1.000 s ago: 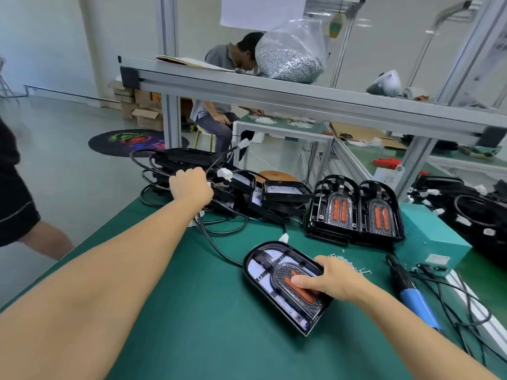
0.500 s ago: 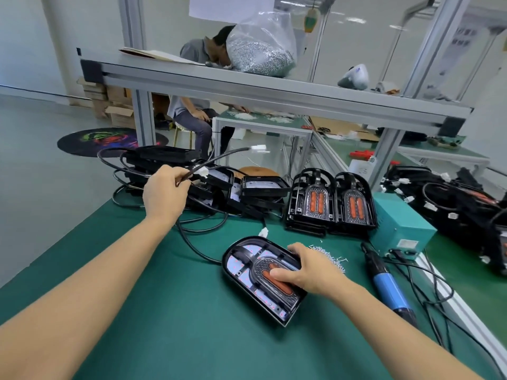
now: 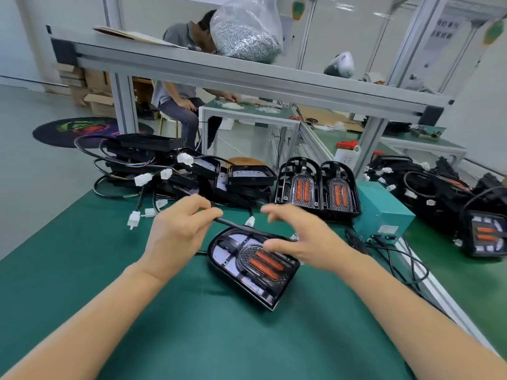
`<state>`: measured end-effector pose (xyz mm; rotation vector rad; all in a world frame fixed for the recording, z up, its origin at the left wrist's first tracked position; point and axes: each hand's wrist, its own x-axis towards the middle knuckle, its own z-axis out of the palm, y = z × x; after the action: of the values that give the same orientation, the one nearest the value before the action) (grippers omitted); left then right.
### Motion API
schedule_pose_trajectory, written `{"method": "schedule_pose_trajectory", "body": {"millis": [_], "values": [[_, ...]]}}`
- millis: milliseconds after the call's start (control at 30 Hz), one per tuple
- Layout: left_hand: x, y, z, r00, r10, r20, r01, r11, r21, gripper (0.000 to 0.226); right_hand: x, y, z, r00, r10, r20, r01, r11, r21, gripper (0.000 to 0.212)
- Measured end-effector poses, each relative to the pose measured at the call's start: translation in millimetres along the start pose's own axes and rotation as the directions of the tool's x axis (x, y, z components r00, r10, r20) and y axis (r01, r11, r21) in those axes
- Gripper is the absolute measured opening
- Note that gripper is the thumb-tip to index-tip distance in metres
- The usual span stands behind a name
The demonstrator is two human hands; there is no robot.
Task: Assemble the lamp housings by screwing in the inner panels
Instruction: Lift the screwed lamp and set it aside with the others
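**Housing lies between both hands, long axis diagonal**

The green mat-covered workbench [image 3: 82, 270] carries the black arch-shaped lamp housing with two orange lenses [image 3: 253, 266], flat, its rounded end toward the far left and its square end toward the near right. The right hand [image 3: 299, 239] hovers over the housing's far right edge, fingers spread and grasping nothing; contact cannot be confirmed. The left hand [image 3: 178, 234], just left of the housing, pinches the thin black cable [image 3: 233, 224] running down into its rounded end.
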<state>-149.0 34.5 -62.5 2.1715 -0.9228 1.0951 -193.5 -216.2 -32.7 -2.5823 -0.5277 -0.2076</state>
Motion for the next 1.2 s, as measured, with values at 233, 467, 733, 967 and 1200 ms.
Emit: {"method": "schedule_pose_trajectory", "body": {"millis": [233,467,733,967,1200], "values": [[-31,19,-9,0.978,-0.048,0.202,0.064,0.995,-0.073,0.016,1,17,16,0.971,0.179,0.159,-0.205,0.964,0.168,0.01],[-61,26,4,0.647,-0.367,0.668,0.442,0.895,0.064,0.01,8,26,29,0.883,0.399,0.247,-0.383,0.917,-0.112,0.062],[-51,54,19,0.468,-0.525,0.711,0.593,0.783,0.188,0.037,4,29,17,0.775,0.446,0.448,-0.566,0.805,0.177,0.034],[-58,81,47,0.439,-0.623,0.648,0.608,0.736,0.297,0.053,-19,40,24,0.76,0.513,0.398,-0.647,0.654,0.392,0.04],[-58,98,54,0.509,-0.653,0.56,0.857,0.446,-0.259,0.015,-43,42,56,0.839,0.525,0.142,-0.473,0.575,0.668,0.037]]}}
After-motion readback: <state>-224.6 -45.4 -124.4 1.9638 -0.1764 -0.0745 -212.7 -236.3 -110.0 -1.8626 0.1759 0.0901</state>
